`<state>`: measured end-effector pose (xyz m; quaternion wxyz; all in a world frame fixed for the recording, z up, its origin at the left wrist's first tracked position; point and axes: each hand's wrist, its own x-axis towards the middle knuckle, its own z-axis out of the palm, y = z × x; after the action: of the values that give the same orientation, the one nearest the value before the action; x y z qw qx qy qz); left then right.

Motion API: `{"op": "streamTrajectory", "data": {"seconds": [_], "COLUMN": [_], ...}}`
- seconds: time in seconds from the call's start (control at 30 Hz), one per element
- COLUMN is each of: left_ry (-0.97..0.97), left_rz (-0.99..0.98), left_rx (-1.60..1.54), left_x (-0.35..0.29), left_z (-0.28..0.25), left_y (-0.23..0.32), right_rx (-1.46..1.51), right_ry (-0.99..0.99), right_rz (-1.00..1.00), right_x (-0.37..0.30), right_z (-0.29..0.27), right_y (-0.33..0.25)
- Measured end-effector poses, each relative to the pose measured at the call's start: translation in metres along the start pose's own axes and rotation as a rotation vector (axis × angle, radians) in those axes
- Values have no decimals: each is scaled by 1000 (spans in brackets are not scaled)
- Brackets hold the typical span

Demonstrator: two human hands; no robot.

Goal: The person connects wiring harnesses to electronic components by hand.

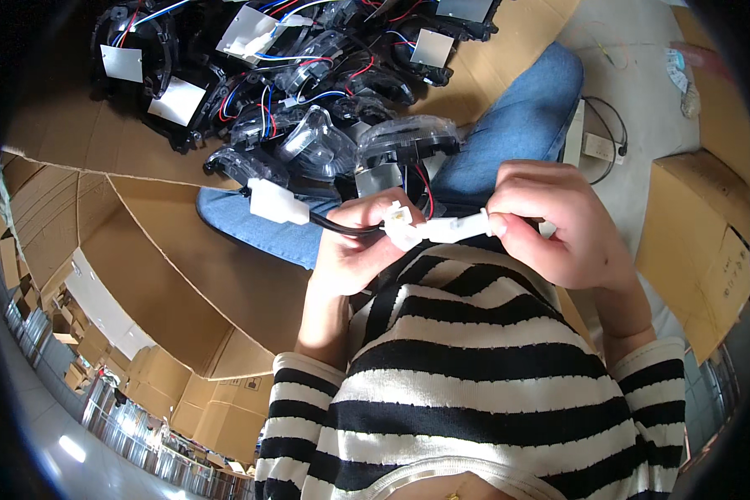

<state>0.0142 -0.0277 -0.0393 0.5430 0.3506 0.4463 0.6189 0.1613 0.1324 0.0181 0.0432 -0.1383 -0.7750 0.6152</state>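
My left hand (pixel 357 250) is closed around a white plastic connector (pixel 400 223) in front of my striped top. A black cable (pixel 342 227) runs left from it to a larger white connector block (pixel 277 202). My right hand (pixel 558 223) pinches the far end of a short white strip (pixel 458 227) between thumb and fingers. The strip reaches to the connector; whether it is tape or a sleeve I cannot tell. Just beyond my hands lies a clear-covered lamp unit (pixel 408 137) with red and black wires.
Several black and clear lamp units (pixel 317 142) with red, blue and white wires are heaped on a cardboard sheet (pixel 508 50). An open cardboard box (pixel 183 267) stands at my left, another carton (pixel 696 242) at my right. A cable with a power socket (pixel 598 147) lies on the floor.
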Motion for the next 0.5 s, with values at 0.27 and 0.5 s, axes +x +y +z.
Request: {"op": "streamTrajectory", "data": {"seconds": [0.27, 0.5], "left_ry": [37, 365], "left_rz": [-190, -191], "left_rx": [148, -190], "left_x": [2, -7], "left_z": [2, -2], "left_y": [9, 7], "right_rx": [-247, -6], "right_ry": [52, 24], "right_rz": [-2, 46], "right_x": [3, -12], "right_z": [6, 3], "right_y": [0, 10]}}
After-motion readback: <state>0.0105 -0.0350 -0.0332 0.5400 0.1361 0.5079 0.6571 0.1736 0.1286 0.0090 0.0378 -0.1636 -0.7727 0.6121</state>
